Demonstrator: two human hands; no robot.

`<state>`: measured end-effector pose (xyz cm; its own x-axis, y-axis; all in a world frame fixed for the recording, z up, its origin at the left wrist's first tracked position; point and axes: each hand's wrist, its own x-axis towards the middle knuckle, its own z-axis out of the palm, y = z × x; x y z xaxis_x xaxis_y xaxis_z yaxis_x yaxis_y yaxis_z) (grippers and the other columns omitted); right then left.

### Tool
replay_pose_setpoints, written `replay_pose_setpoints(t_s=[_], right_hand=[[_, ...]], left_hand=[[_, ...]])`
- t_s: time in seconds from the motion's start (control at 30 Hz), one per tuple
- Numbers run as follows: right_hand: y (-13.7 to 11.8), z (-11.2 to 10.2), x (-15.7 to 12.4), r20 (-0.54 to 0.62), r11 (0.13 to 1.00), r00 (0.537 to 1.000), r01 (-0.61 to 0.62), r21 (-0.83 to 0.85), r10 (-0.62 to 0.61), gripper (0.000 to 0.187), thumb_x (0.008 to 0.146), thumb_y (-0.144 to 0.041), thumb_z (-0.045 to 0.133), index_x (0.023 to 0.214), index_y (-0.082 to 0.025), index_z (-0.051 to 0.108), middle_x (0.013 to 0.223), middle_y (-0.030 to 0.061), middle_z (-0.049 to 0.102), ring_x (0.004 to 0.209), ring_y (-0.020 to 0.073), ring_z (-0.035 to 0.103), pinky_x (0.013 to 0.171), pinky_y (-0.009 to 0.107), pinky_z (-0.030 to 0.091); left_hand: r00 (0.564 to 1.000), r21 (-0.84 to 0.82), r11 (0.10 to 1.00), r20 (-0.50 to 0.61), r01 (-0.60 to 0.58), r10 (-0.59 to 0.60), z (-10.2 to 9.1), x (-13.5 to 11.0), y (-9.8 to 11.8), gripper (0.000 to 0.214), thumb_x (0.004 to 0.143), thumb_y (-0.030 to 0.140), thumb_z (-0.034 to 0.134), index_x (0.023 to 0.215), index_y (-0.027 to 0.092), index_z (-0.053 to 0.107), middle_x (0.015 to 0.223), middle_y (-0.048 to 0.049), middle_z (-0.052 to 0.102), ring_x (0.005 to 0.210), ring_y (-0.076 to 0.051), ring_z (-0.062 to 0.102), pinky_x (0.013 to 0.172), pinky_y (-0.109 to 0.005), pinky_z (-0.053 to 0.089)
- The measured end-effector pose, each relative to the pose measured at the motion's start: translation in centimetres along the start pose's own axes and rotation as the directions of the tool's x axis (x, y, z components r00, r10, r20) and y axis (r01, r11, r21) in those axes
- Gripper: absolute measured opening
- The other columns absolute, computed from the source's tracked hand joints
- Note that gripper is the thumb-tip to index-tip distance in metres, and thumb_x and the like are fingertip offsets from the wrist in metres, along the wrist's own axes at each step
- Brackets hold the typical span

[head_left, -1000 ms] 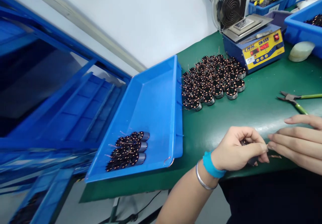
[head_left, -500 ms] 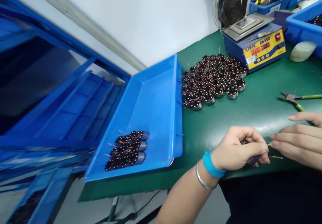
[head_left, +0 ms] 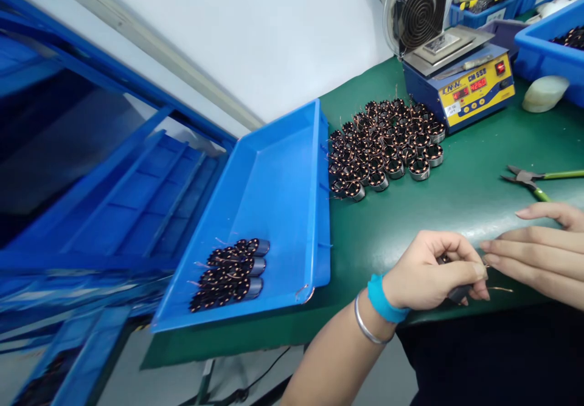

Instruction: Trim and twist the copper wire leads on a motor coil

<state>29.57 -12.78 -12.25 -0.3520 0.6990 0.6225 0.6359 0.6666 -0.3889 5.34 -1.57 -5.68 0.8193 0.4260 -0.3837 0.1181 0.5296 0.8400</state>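
Note:
My left hand (head_left: pixel 435 272) is closed around a small wound motor stator (head_left: pixel 458 294), mostly hidden by the fingers; its dark side shows below them. One copper wire end (head_left: pixel 500 288) sticks out to the right, free of both hands. Another short copper lead (head_left: pixel 487 265) rises beside my left thumb. At this lead the fingertips of my right hand (head_left: pixel 541 257) meet in a pinch, the thumb hidden beneath and one digit lifted away. Green-handled cutting pliers (head_left: pixel 524 176) lie open on the green table just beyond my right hand.
Several stators (head_left: pixel 383 144) stand clustered on the green tabletop (head_left: pixel 474 193). A blue tray (head_left: pixel 278 181) at left holds stacked rows of stators (head_left: pixel 232 272). Behind sit a blue-and-yellow heated unit (head_left: pixel 477 92), a round fan (head_left: pixel 420 16), a pale soap-like block (head_left: pixel 545 94) and a blue bin (head_left: pixel 542 50).
My right fingertips have shifted slightly left, closer to my left hand, and the short lead between them shows less. My left hand keeps its hold on the stator.

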Motion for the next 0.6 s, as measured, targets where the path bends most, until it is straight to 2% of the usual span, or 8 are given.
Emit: replay_pose_setpoints(t_s=[0.13, 0.23, 0.3, 0.37, 0.43, 0.47, 0.53, 0.6], right_hand=[[0.2, -0.9, 1.9, 0.045, 0.970, 0.982, 0.189, -0.154, -0.185, 0.039, 0.125, -0.012, 0.045, 0.141, -0.022, 0.079, 0.131, 0.0031, 0.089, 0.108, 0.0196, 0.085, 0.136, 0.045, 0.051], [0.3, -0.8, 3.2, 0.040, 0.986, 0.986, 0.166, -0.024, -0.165, 0.039, 0.125, -0.013, 0.042, 0.127, -0.024, 0.080, 0.111, 0.0018, 0.087, 0.095, 0.0175, 0.081, 0.123, 0.044, 0.058], [0.1, -0.4, 3.9, 0.113, 0.972, 0.993, -0.043, 0.231, 0.017, 0.034, 0.127, -0.026, 0.050, 0.107, -0.024, 0.078, 0.089, 0.0002, 0.078, 0.076, 0.0155, 0.072, 0.090, 0.034, 0.065], [-0.2, -0.1, 4.4, 0.314, 0.798, 0.918, -0.372, 0.475, 0.241, 0.047, 0.126, -0.049, 0.056, 0.091, -0.023, 0.073, 0.075, -0.0001, 0.070, 0.063, 0.0146, 0.064, 0.061, 0.026, 0.055], [-0.4, -0.1, 4.7, 0.487, 0.601, 0.811, -0.574, 0.557, 0.323, 0.062, 0.125, -0.064, 0.053, 0.085, -0.022, 0.072, 0.070, 0.0008, 0.069, 0.058, 0.0152, 0.064, 0.052, 0.025, 0.050], [-0.3, -0.2, 4.8, 0.487, 0.593, 0.810, -0.578, 0.561, 0.327, 0.061, 0.125, -0.064, 0.054, 0.086, -0.022, 0.073, 0.071, 0.0010, 0.071, 0.059, 0.0156, 0.067, 0.053, 0.025, 0.052], [0.0, -0.6, 4.6, 0.320, 0.764, 0.904, -0.414, 0.495, 0.283, 0.039, 0.123, -0.050, 0.064, 0.097, -0.024, 0.078, 0.082, 0.0020, 0.078, 0.068, 0.0171, 0.074, 0.061, 0.026, 0.057], [0.5, -1.0, 4.0, 0.117, 0.958, 0.991, -0.095, 0.271, 0.066, 0.013, 0.119, -0.028, 0.068, 0.119, -0.026, 0.080, 0.099, 0.0030, 0.085, 0.081, 0.0196, 0.080, 0.077, 0.031, 0.064]], left_hand=[[1.000, 0.031, 0.999, -0.011, -0.015, 0.015, 0.1, -0.2, 0.0, 0.052, 0.074, 0.053, 0.107, 0.071, 0.018, 0.069, 0.066, -0.0025, 0.073, 0.052, -0.011, 0.060, 0.053, -0.023, 0.049], [0.995, 0.121, 0.990, -0.060, -0.070, 0.078, 0.5, -0.5, -0.2, 0.047, 0.079, 0.048, 0.105, 0.072, 0.018, 0.069, 0.066, -0.0018, 0.071, 0.054, -0.010, 0.056, 0.055, -0.023, 0.045], [0.980, 0.198, 0.968, -0.098, -0.152, 0.174, 0.7, -0.6, -0.3, 0.044, 0.080, 0.042, 0.105, 0.072, 0.017, 0.069, 0.064, 0.0004, 0.067, 0.055, -0.008, 0.051, 0.057, -0.022, 0.044], [0.965, 0.243, 0.948, -0.109, -0.207, 0.239, 0.8, -0.7, -0.5, 0.043, 0.080, 0.038, 0.105, 0.072, 0.017, 0.068, 0.063, 0.0015, 0.065, 0.055, -0.007, 0.048, 0.058, -0.022, 0.043], [0.971, 0.233, 0.953, -0.098, -0.192, 0.219, 0.8, -0.7, -0.6, 0.044, 0.080, 0.040, 0.105, 0.072, 0.017, 0.068, 0.066, 0.0001, 0.068, 0.055, -0.008, 0.050, 0.057, -0.023, 0.042], [0.977, 0.211, 0.963, -0.093, -0.168, 0.191, 0.7, -0.6, -0.5, 0.045, 0.080, 0.042, 0.105, 0.073, 0.018, 0.068, 0.067, -0.0011, 0.070, 0.056, -0.009, 0.052, 0.056, -0.023, 0.042], [0.987, 0.155, 0.981, -0.085, -0.121, 0.135, 0.6, -0.6, -0.4, 0.047, 0.079, 0.046, 0.105, 0.072, 0.018, 0.069, 0.068, -0.0025, 0.072, 0.056, -0.010, 0.056, 0.055, -0.023, 0.044], [0.992, 0.106, 0.990, -0.075, -0.094, 0.102, 0.4, -0.5, -0.2, 0.048, 0.078, 0.047, 0.106, 0.070, 0.018, 0.068, 0.067, -0.0025, 0.071, 0.054, -0.010, 0.058, 0.055, -0.023, 0.046]])
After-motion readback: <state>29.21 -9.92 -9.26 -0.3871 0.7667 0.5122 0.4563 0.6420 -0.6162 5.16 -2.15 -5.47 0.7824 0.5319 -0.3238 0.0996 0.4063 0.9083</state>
